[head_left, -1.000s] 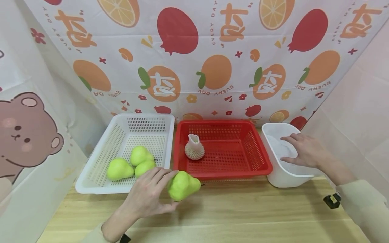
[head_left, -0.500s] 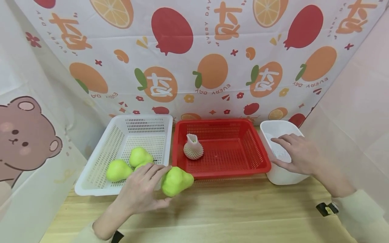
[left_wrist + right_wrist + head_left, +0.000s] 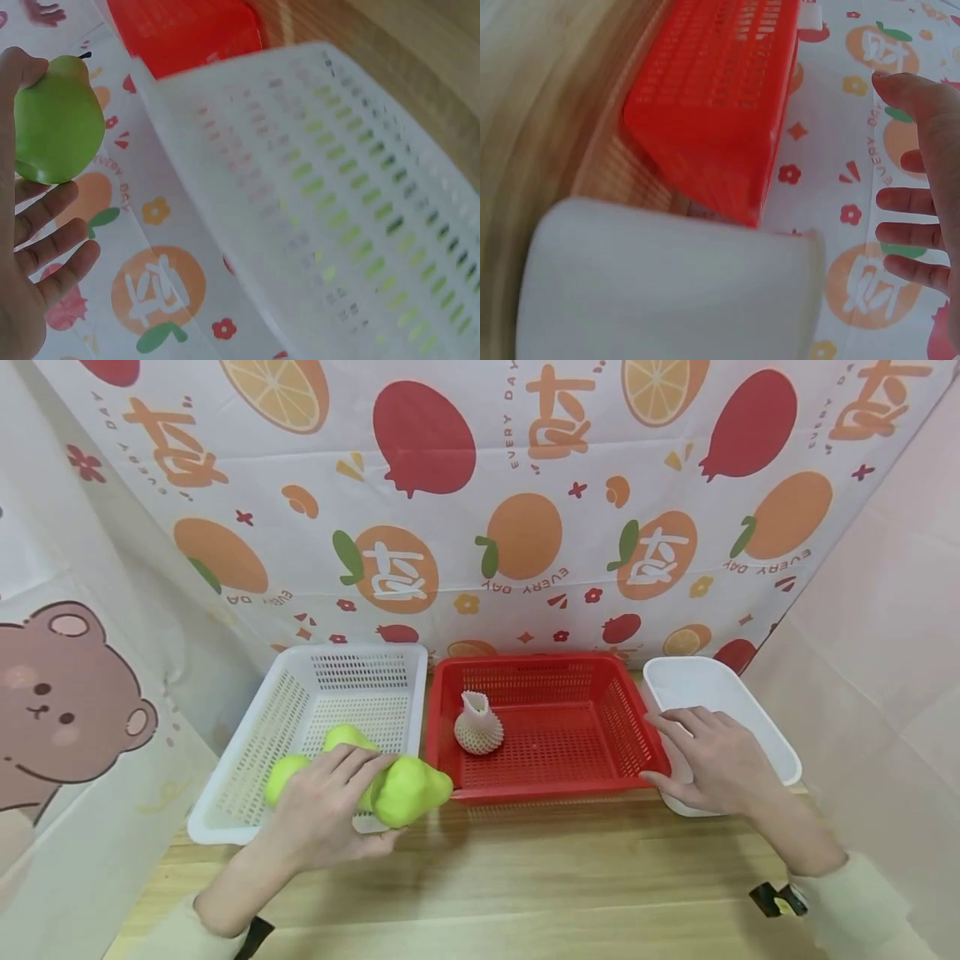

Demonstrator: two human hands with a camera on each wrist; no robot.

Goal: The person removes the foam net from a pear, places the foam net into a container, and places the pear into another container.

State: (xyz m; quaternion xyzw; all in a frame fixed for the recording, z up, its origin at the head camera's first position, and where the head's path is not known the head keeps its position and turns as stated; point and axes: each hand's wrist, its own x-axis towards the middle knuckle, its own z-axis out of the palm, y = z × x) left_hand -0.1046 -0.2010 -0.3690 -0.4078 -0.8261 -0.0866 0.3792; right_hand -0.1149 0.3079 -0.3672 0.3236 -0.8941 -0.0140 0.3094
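My left hand pinches a green pear between thumb and fingers, above the front right corner of the white basket. In the left wrist view the pear shows its dark stem, and the lower fingers are spread apart. More pears lie in that basket, partly hidden behind the hand. My right hand holds nothing. Its fingers are spread loosely over the near left rim of the white bin, beside the red basket's right end.
The red basket stands in the middle and holds one pear in a white foam net. A patterned cloth hangs behind the containers. All three stand in a row on a wooden table.
My left hand has carried the pear leftward, from beside the white basket to over its corner. My right hand has drawn left out of the bin, towards the red basket.
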